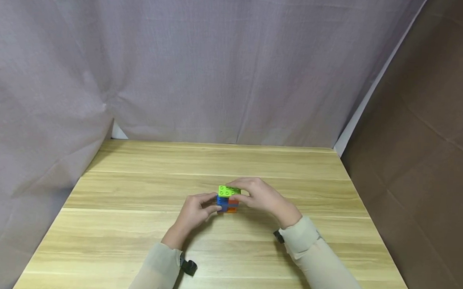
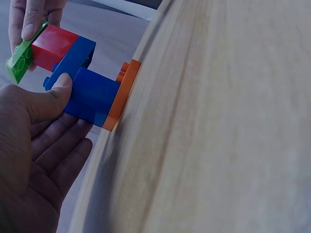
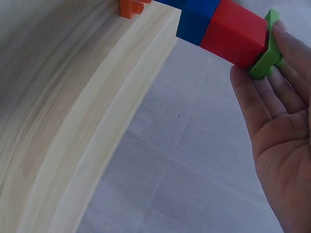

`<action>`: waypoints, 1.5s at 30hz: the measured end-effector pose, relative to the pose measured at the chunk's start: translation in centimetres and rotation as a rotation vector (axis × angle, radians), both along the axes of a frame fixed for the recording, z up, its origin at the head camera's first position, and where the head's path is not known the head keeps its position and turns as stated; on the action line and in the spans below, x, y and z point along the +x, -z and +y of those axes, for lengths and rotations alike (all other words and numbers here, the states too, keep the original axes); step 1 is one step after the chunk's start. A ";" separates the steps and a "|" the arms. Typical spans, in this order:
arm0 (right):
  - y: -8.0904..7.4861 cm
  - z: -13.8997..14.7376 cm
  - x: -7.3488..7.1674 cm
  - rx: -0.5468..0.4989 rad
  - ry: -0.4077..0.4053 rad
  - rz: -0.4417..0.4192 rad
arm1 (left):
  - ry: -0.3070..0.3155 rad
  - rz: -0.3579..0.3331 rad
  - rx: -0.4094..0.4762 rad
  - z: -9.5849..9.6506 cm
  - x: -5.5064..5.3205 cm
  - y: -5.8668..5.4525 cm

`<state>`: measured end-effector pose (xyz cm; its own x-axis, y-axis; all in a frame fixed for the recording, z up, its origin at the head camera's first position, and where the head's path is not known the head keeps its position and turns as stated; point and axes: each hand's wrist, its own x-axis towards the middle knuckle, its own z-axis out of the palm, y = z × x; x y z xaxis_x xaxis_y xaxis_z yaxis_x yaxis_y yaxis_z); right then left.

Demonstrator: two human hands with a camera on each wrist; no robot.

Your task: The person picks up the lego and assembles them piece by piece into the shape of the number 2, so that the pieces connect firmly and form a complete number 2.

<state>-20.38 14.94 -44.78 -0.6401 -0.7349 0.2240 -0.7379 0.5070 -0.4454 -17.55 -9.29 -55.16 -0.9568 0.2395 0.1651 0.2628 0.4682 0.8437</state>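
A stack of toy building bricks stands on the table. Its base is a flat orange brick (image 2: 122,97), with a blue block (image 2: 95,91) above it. A longer blue brick (image 2: 83,52) crosses over that block and carries a red block (image 2: 55,46). At the top sits a flat light-green brick (image 1: 225,191), its studs facing up, slightly askew to the red block in the wrist views. My left hand (image 1: 193,209) grips the blue bricks, thumb on the near side. From the right, my right hand (image 1: 263,198) pinches the green brick between thumb and fingers.
The wooden table (image 1: 134,239) extends around the stack, its far edge against a grey curtain (image 1: 204,65). A brown cloth (image 1: 420,170) hangs along the right side. Black wrist straps show at both sleeves.
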 end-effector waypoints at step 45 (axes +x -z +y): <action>0.3 0.0 -0.1 -0.003 0.006 -0.028 | 0.009 0.003 -0.005 0.0 0.0 0.1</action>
<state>-20.47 14.97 -45.11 -0.6508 -0.7301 0.2085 -0.7220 0.5102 -0.4673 -17.56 -9.24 -55.21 -0.9540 0.2490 0.1669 0.2697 0.4702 0.8403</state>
